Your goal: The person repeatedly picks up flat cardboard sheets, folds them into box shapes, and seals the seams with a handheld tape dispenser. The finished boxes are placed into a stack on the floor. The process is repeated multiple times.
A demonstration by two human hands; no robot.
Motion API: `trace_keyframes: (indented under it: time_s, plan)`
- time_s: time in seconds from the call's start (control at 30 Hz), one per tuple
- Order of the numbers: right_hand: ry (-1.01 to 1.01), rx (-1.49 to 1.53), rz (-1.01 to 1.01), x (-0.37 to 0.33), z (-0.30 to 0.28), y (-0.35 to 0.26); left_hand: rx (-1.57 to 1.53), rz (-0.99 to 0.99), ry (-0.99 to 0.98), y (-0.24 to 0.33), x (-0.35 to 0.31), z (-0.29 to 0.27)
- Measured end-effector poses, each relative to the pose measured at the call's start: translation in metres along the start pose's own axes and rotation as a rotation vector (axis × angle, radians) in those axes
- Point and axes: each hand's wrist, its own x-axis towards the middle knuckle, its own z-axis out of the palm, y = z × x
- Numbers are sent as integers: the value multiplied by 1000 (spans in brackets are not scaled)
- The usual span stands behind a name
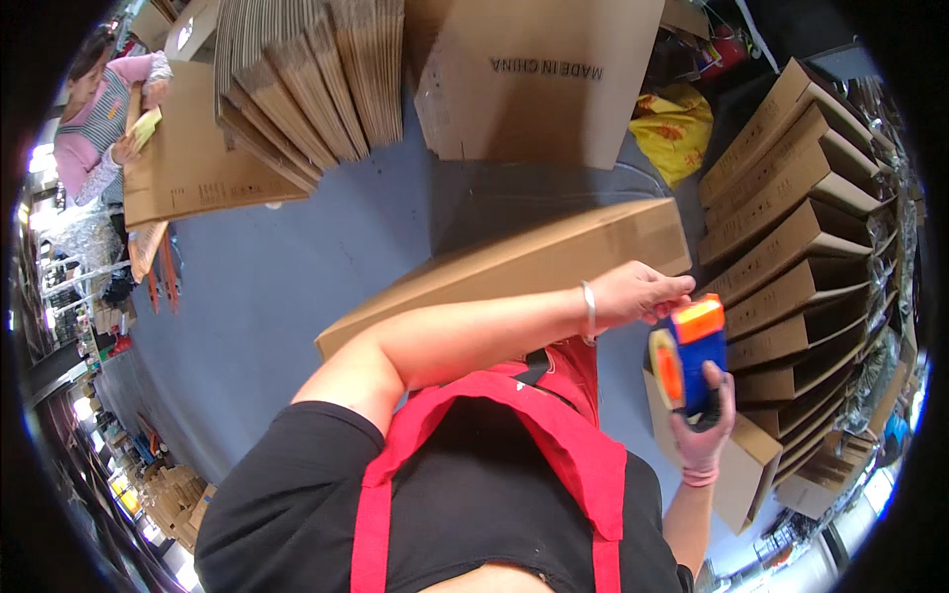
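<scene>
My right hand [704, 435], in a pale pink glove, is wrapped round the handle of a blue and orange tape dispenser [699, 346]. A roll of tape sits on its side. Across my body reaches my left arm, a white band on its wrist. My left hand [638, 295] is closed, its fingertips pressed together at the dispenser's orange head; what they pinch is too small to make out. Just beyond my left forearm a long closed carton [534, 259] lies on its side, partly hidden by that arm.
Several open cartons [781, 237] stand in a row at the right. Flattened cardboard [306, 79] is stacked at the far side, beside a large carton [534, 89]. A yellow bag [672, 133] lies near it. Another person [99, 128] holds a cardboard sheet [203, 158] at the far left.
</scene>
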Motion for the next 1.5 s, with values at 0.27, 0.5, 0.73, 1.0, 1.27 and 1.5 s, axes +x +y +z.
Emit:
trace_keyframes:
  time_s: [0.27, 0.5, 0.73, 1.0, 1.27, 1.5]
  plan:
    - [-250, 69, 165, -30, 109, -146, -338, -200, 53, -28, -176, -102]
    - [-274, 132, 145, -48, 164, -164, -206, -243, 174, -24, -225, -137]
    - [-194, 15, 250, -93, 158, -151, 196, -104, 447, 15, -202, -195]
    - [-138, -5, 257, -104, 214, -104, 672, -129, 558, -96, -130, -249]
    - [-108, 30, 227, -100, 221, -93, 704, 183, 111, -62, -115, -248]
    - [-102, 97, 152, -101, 222, -80, 1304, 31, 275, -59, -218, -212]
